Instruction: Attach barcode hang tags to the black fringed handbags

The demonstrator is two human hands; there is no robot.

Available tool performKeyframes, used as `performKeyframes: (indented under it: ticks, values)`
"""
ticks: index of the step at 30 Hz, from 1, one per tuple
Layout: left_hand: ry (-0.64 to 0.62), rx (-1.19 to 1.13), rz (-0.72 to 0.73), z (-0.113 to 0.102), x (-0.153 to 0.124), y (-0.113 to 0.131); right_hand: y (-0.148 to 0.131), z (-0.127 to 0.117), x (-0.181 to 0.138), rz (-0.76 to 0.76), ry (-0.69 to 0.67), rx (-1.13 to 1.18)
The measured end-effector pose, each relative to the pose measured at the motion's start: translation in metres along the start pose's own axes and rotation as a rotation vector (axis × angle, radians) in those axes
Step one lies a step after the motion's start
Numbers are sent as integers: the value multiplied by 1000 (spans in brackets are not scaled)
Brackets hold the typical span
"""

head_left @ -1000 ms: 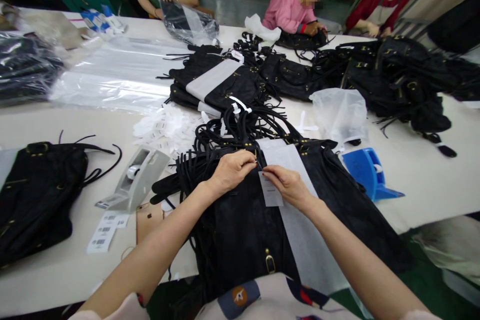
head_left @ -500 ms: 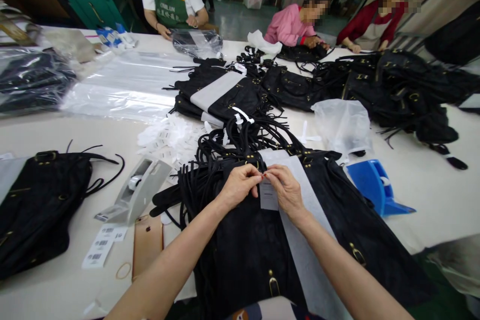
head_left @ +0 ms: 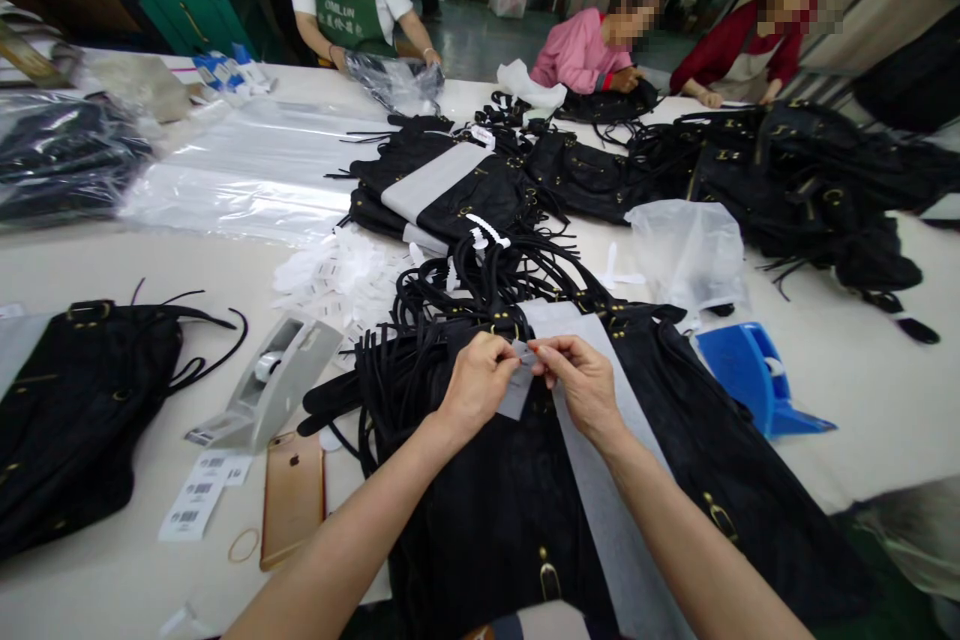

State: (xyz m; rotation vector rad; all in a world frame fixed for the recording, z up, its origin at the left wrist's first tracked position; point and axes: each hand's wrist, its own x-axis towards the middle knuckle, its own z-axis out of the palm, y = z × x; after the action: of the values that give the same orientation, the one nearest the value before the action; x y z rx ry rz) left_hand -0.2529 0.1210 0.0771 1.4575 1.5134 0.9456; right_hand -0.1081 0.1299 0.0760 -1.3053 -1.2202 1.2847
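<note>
Over a black fringed handbag (head_left: 480, 520), the left hand (head_left: 478, 380) pinches a white tag (head_left: 516, 390), the right hand (head_left: 583, 388) its top corner; a light touch should prevent creases

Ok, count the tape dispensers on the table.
2: gray tape dispenser beside the gold iPhone; blue tape dispenser near the translucent plastic bag. Others may be hidden.

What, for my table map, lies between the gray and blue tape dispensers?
The head view shows a black bag with a paper strip, and over it the left hand, right hand and a tag.
</note>
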Motion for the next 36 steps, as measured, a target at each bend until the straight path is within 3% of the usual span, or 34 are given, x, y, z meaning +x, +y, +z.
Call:
performKeyframes:
  ticks: [3,9,19,36]
  values:
    - [113,56,100,-3,-4,3,-1,2,0,62,-1,182]
    - [40,-73,63,-2,-6,-3,1,5,0,231,-66,364]
    - [86,-296,-105,-5,-7,-1,-1,-1,-10,112,-226,472]
    - [71,-279,-84,-3,-7,-3,15,-1,-6,-25,-172,200]
